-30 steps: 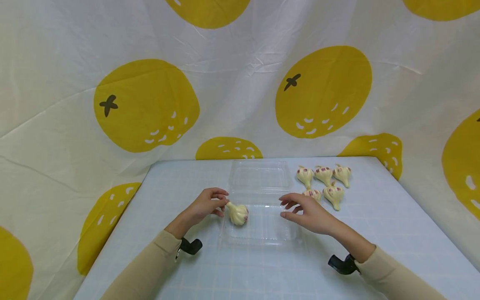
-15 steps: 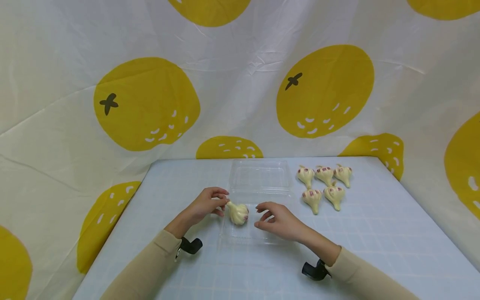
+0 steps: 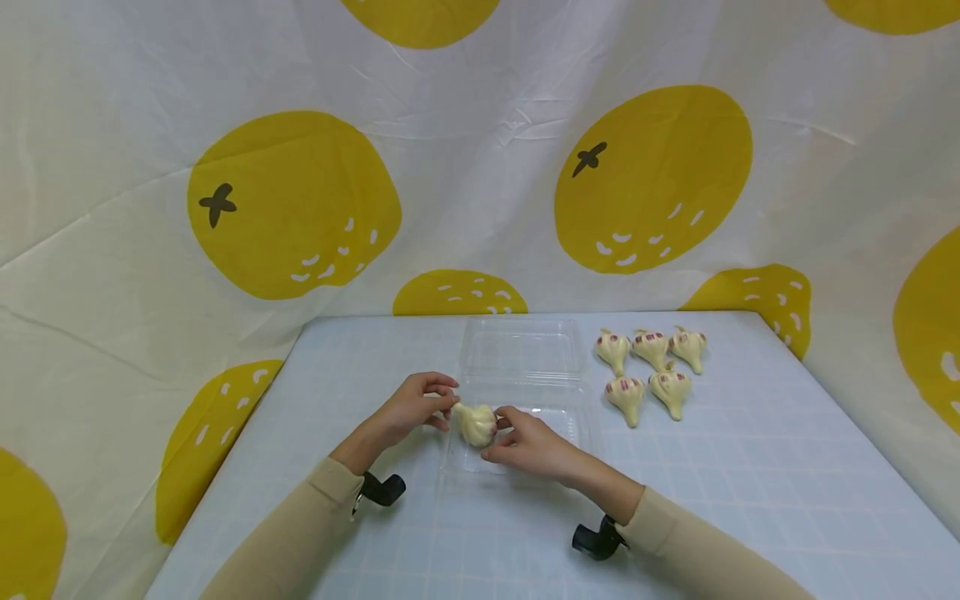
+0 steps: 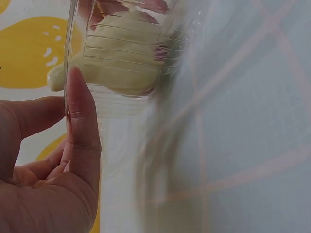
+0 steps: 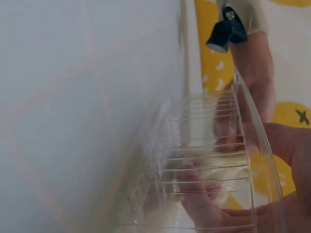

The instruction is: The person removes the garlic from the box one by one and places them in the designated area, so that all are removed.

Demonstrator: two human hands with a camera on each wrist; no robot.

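Observation:
A cream garlic bulb (image 3: 477,426) with purple marks lies at the left side of the clear plastic container (image 3: 517,468). Its stem pokes over the container's left rim, as the left wrist view shows. Beside that stem my left hand (image 3: 411,408) pinches the rim between thumb and finger. My right hand (image 3: 536,446) reaches inside the container and holds the bulb's rounded end with thumb and fingers. Through the ribbed wall in the right wrist view, its fingertips (image 5: 190,175) show against the bulb.
The container's hinged lid (image 3: 521,350) lies folded back behind it. Several more garlic bulbs (image 3: 625,398) stand in two rows at the back right. A patterned curtain (image 3: 480,167) hangs behind the light checked table (image 3: 750,500).
My right hand has moved left from the container's right side to the garlic bulb and now holds it. My left hand has stayed at the left rim.

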